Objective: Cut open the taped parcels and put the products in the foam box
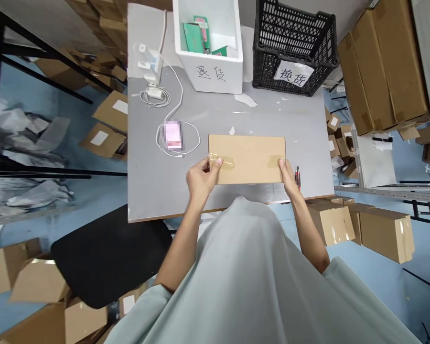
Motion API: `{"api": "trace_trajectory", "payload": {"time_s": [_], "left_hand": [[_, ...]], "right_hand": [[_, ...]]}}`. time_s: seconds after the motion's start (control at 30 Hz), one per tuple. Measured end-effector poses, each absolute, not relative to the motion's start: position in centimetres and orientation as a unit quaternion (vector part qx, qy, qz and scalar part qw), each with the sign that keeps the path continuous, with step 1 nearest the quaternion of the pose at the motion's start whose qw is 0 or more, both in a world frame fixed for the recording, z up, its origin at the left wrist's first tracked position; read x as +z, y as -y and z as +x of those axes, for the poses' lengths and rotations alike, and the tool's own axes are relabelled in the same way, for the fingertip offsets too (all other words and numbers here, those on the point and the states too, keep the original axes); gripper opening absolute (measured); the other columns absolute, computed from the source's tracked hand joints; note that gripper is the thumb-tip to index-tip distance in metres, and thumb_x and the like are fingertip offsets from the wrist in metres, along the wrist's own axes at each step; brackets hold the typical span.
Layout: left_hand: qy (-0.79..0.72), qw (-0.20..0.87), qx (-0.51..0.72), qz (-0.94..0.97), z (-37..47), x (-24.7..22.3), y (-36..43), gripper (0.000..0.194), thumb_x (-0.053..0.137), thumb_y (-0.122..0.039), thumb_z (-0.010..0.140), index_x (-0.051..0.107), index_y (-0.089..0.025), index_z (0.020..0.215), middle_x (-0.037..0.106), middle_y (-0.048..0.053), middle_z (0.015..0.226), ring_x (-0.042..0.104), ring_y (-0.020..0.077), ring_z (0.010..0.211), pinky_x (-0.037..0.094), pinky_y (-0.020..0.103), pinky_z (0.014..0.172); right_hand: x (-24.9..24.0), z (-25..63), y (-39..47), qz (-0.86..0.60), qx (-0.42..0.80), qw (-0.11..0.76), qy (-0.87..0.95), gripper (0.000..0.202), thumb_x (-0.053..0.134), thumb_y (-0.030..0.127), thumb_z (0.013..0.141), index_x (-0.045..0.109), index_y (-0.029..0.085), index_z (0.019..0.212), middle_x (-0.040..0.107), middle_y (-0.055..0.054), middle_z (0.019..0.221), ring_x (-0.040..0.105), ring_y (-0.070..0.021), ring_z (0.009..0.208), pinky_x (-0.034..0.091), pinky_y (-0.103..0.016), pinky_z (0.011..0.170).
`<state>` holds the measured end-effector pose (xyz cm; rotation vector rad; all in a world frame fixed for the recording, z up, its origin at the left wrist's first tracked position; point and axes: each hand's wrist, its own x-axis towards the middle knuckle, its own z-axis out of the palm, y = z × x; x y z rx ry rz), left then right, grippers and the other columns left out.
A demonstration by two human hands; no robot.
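Observation:
A flat brown cardboard box (251,155) with clear tape at both ends is held level over the grey table (150,186). My left hand (202,179) grips its left end, thumb on top over the tape. At the opposite end my right hand (288,177) holds the box, its thumb on the front right edge. Just right of that hand lies a red and black tool (297,177), partly hidden by the hand.
Behind the box stand a white bin (215,74) holding green packets and a black crate (290,52). A power strip (154,67), cables and a blurred pink item (173,135) lie at left. A black chair (111,253) stands front left; cartons (383,229) are at right.

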<state>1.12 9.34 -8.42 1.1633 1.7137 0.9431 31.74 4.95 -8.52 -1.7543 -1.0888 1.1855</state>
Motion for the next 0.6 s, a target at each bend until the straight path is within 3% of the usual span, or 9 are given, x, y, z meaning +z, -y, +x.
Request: {"api": "trace_trajectory", "payload": {"time_s": [0.2,0.43,0.6], "left_hand": [[-0.699,0.389,0.34,0.495,1.6,-8.0,-9.4,0.047,0.077,-0.06,0.099,0.089,-0.019,0.12,0.089,0.009,0.106,0.081,0.0319,0.106,0.059,0.036,0.094],[-0.592,0.513,0.444,0.435,0.6,-8.7,-8.4,0.075,0.089,-0.068,0.086,0.08,-0.017,0.141,0.081,0.013,0.144,0.075,0.0367,0.137,0.06,0.044,0.116],[-0.584,0.562,0.402,0.427,-1.4,-12.3,-7.3,0.084,0.104,-0.043,0.069,0.077,-0.02,0.145,0.071,0.014,0.162,0.06,0.0379,0.159,0.041,0.049,0.139]], "right_hand": [[-8.6,32.4,-5.3,-0.685,0.453,0.343,0.457,0.092,0.038,0.098,0.102,0.064,0.028,0.155,0.072,-0.014,0.158,0.062,-0.0368,0.154,0.052,-0.057,0.13],[-9.4,33.1,-2.9,-0.646,0.473,0.381,0.463,0.083,0.062,0.091,0.095,0.062,0.028,0.148,0.071,-0.017,0.158,0.066,-0.0383,0.151,0.054,-0.058,0.129],[-13.1,33.2,-1.3,-0.625,0.483,0.412,0.455,0.075,0.084,0.078,0.085,0.06,0.028,0.136,0.07,-0.017,0.158,0.064,-0.0341,0.154,0.044,-0.059,0.138]]}}
